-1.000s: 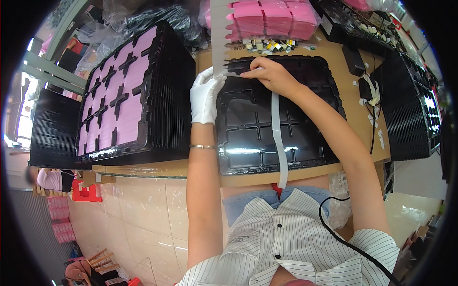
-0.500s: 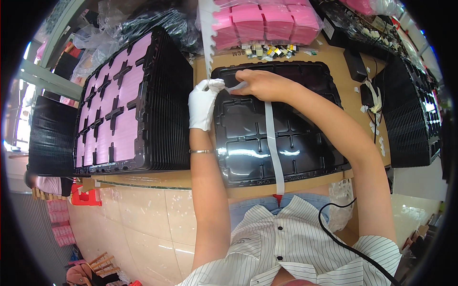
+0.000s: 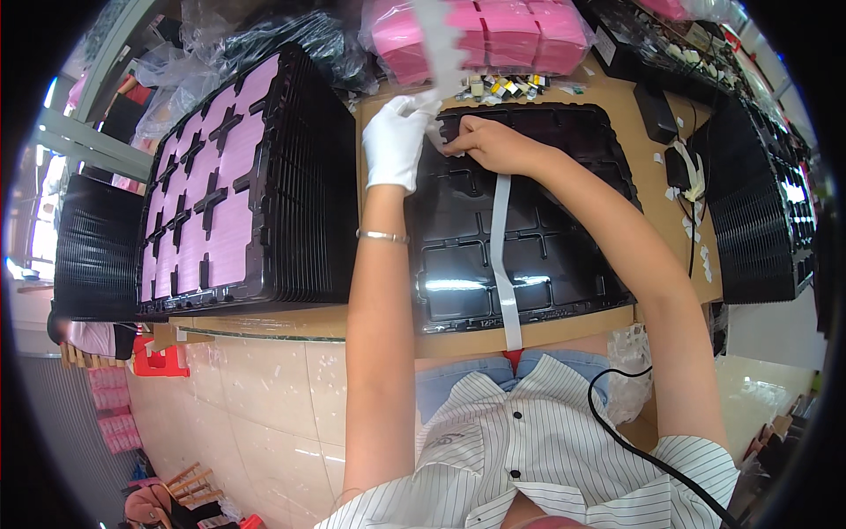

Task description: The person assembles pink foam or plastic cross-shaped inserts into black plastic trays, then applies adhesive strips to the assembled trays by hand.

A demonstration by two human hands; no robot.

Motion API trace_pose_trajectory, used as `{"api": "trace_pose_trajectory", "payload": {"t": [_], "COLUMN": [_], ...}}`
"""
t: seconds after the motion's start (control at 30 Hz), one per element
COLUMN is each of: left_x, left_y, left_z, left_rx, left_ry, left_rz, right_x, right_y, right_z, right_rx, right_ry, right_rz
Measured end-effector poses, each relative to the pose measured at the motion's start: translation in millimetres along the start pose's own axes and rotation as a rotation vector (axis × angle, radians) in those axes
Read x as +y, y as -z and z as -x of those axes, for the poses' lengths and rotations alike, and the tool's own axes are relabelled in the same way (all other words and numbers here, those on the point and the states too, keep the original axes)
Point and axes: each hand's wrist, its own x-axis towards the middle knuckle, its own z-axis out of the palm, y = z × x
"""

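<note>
My left hand [image 3: 394,145], in a white glove, is closed around a whitish strip with a jagged edge [image 3: 443,53], which rises from the fingers toward the far side. My bare right hand [image 3: 495,144] pinches a small pale piece [image 3: 436,137] close to the glove; whether it joins the jagged strip is hidden. Both hands are over the far part of a black plastic tray [image 3: 454,256] with moulded ridges, lying on the table. A narrow white strip [image 3: 500,256] runs from below my right hand across the tray to its near edge.
To the left stands a tall stack of black trays [image 3: 308,194], faced with pink pads. More black trays [image 3: 762,220] stack at the right. Wrapped pink blocks [image 3: 511,40] and small yellow-black parts [image 3: 507,86] lie behind. A black cable [image 3: 693,234] trails at the right.
My left hand has moved up and slightly right, carrying the jagged strip with it. My right hand has shifted slightly right, its fingers now more curled.
</note>
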Motion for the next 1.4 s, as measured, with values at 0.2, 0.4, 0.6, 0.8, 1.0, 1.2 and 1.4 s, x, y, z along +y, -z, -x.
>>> {"api": "trace_pose_trajectory", "payload": {"t": [0.2, 0.4, 0.6, 0.8, 1.0, 1.2, 1.4], "left_x": [24, 63, 84, 88, 79, 74, 61], "left_y": [2, 24, 12, -6, -11, -11, -7], "left_z": [12, 87, 173, 215, 232, 230, 215], "left_rx": [0.022, -0.148, -0.159, -0.240, -0.275, -0.256, -0.138], "left_ry": [0.004, 0.202, 0.303, 0.415, 0.435, 0.461, 0.441], "left_rz": [0.277, 0.244, 0.236, 0.251, 0.270, 0.274, 0.228], "right_x": [7, -66, -124, -161, -172, -169, -158], "right_y": [2, 76, 74, 34, 2, 4, 16], "right_z": [13, 112, 201, 237, 227, 220, 218], "right_rx": [0.165, -0.502, -0.527, -0.095, 0.518, 0.628, 0.579], "right_ry": [-0.044, -0.436, -0.510, -0.570, -0.437, -0.173, 0.307], "right_rz": [-0.323, -1.057, -1.193, -1.280, -0.831, -0.238, 0.034]}}
